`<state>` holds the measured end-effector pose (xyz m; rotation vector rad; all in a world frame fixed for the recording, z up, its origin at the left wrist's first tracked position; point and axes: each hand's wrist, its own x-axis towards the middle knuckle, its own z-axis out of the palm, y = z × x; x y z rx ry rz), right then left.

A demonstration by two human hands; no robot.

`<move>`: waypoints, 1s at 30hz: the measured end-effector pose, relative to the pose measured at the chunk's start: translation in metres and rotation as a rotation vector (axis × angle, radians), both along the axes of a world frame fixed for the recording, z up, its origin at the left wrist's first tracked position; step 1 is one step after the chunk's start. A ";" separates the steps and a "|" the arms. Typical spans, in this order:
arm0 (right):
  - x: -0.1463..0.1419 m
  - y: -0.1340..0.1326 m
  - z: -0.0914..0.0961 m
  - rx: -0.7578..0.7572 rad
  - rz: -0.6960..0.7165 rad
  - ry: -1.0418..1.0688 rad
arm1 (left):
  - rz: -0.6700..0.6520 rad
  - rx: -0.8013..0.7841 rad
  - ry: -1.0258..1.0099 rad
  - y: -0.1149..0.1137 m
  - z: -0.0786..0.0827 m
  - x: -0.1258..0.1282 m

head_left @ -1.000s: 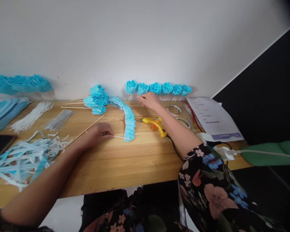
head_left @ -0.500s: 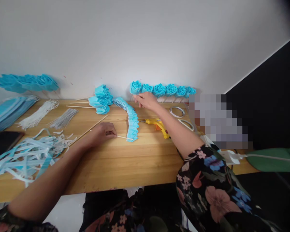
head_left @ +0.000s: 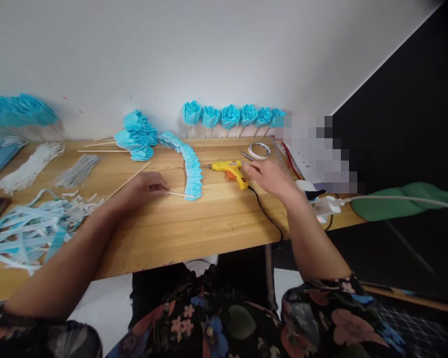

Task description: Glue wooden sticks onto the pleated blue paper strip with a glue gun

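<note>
Soft light leaves the wall (head_left: 209, 59) brightest near its middle, with faint shadows around the row of blue flowers (head_left: 230, 117), the yellow glue gun (head_left: 229, 169) fairly sharp, outer edges stretched and softer, and coarse pixels masking part of the paper (head_left: 302, 159).

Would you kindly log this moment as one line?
left hand: holding stick, tip over folded strip | right hand: near glue gun, contact unclear | flower row: by wall
</note>
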<state>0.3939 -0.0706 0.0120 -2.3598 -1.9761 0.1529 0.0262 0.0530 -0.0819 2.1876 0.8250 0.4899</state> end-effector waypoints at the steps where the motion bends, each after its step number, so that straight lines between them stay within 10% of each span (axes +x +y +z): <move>1: 0.003 -0.003 -0.004 -0.022 -0.009 -0.007 | 0.005 0.002 0.002 0.000 0.000 -0.001; 9: -0.008 0.008 -0.038 -0.118 -0.031 0.067 | 0.020 0.005 0.017 0.001 -0.002 -0.001; 14: 0.006 0.015 -0.049 -0.047 -0.170 0.532 | 0.015 0.015 0.012 0.000 0.001 0.001; 21: 0.007 0.016 -0.047 0.246 -0.168 1.381 | 0.013 0.028 0.023 0.000 0.001 0.001; 30: -0.028 0.035 -0.028 0.223 -0.146 1.551 | -0.002 0.035 0.018 -0.002 0.005 0.002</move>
